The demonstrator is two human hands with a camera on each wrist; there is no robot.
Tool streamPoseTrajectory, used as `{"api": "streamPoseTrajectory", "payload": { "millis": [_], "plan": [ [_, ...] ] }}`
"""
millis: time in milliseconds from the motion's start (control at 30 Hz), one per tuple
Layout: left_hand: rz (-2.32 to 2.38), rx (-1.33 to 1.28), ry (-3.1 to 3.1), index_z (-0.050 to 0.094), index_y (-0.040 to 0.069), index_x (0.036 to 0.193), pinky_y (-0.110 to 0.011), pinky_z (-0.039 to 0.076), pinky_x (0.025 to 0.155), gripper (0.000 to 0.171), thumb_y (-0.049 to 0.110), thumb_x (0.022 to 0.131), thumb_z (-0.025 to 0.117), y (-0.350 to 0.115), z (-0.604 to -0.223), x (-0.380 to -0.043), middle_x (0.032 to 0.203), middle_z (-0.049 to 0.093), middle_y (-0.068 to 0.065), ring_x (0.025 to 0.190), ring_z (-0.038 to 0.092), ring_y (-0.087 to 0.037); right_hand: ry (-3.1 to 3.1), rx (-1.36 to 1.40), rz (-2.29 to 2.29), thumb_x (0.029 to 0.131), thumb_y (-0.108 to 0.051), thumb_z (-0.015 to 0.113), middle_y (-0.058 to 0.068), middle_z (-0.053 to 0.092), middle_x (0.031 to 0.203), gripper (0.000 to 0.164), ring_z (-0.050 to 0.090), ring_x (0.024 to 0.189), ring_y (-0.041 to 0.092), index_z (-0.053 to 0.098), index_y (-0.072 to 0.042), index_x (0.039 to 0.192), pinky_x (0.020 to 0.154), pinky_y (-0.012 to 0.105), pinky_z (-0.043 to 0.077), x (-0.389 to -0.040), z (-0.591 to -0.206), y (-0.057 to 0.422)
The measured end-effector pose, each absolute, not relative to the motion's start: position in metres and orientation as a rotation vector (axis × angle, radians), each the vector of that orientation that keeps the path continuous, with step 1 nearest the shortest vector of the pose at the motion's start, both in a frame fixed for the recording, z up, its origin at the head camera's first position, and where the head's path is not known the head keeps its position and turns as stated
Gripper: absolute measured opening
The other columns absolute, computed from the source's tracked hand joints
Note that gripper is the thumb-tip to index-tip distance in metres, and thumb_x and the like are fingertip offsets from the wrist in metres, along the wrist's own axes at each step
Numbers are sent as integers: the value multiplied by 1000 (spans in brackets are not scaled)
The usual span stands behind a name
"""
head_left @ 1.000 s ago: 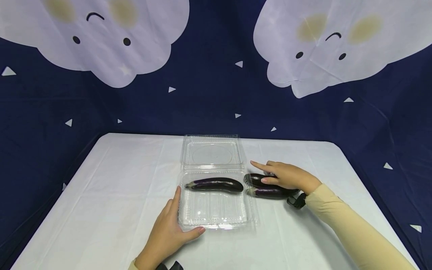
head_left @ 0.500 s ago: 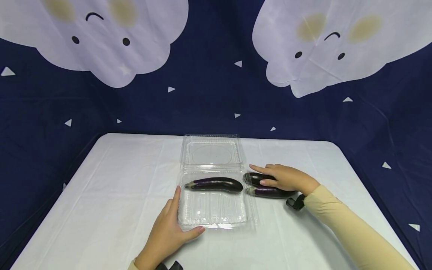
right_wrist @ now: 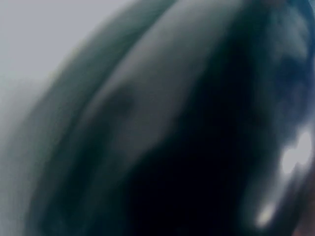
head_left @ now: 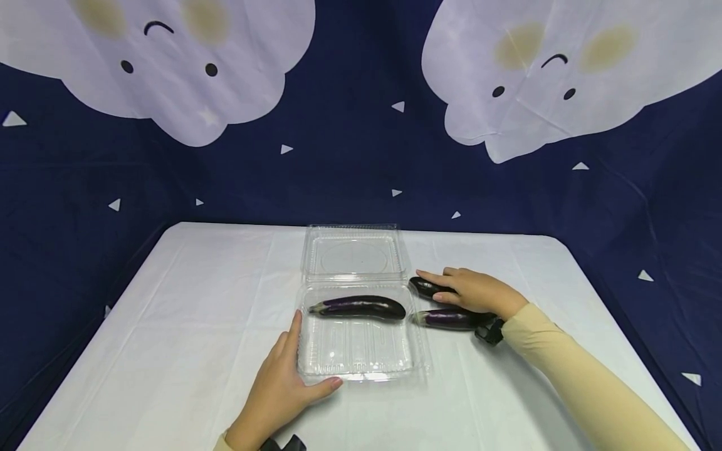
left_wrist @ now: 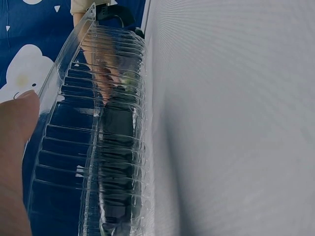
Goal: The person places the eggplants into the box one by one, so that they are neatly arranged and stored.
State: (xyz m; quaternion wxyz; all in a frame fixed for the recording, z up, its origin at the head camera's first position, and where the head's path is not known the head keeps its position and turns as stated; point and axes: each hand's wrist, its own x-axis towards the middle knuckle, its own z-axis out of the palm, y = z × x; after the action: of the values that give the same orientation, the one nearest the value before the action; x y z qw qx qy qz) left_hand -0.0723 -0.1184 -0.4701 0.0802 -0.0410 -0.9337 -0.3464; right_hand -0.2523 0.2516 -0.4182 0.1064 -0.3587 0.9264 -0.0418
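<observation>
The left hand rests at the near left corner of a clear plastic clamshell container, fingers along its left side and thumb at its front rim. In the left wrist view, the thumb shows beside the container wall. One dark purple eggplant lies across the far part of the base. To the right, the right hand grips another eggplant from above; its rear part is hidden under the palm. A third eggplant lies just in front. Dark glossy eggplant skin fills the blurred right wrist view.
The container's lid lies folded back, away from the person. A white cloth covers the table. Behind hangs a navy curtain with cloud faces. A dark strap piece sits at the right wrist, over the third eggplant's end.
The right hand has shifted slightly away from the person. The eggplant under it has moved apart from the nearer one. The left hand and container stay in place.
</observation>
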Motion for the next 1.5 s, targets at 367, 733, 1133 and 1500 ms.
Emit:
{"api": "streamPoseTrajectory", "payload": {
  "millis": [367,733,1133,1500],
  "plan": [
    [-1038,-125,-2778,17,8,159,-43,51,87,133,68,61,84,-119,-471,-73,127,59,-11,103,58,-18,2726,-1081,-149,95,-43,62,4,63,105,67,62,99,24,36,-27,155,93,49,49,-251,-418,251],
    [-1039,-119,-2797,15,9,160,-40,49,85,134,67,61,84,-118,-471,-73,124,59,-9,99,56,-14,2830,-1051,-191,95,-41,64,13,64,118,67,62,108,31,36,-29,155,95,52,49,-256,-418,260],
    [-1034,-108,-2804,15,10,160,-38,49,83,133,66,61,85,-119,-470,-72,123,59,-7,98,55,-13,2968,-981,-246,98,-42,61,2,59,100,65,57,93,22,33,-32,155,85,47,48,-263,-397,270],
    [-1038,-103,-2818,15,9,160,-39,49,83,134,68,61,83,-119,-470,-73,124,58,-9,98,55,-13,2941,-1105,-296,100,-52,50,-6,51,93,62,47,80,13,29,-37,156,77,34,42,-248,-373,233]
  ]
}}
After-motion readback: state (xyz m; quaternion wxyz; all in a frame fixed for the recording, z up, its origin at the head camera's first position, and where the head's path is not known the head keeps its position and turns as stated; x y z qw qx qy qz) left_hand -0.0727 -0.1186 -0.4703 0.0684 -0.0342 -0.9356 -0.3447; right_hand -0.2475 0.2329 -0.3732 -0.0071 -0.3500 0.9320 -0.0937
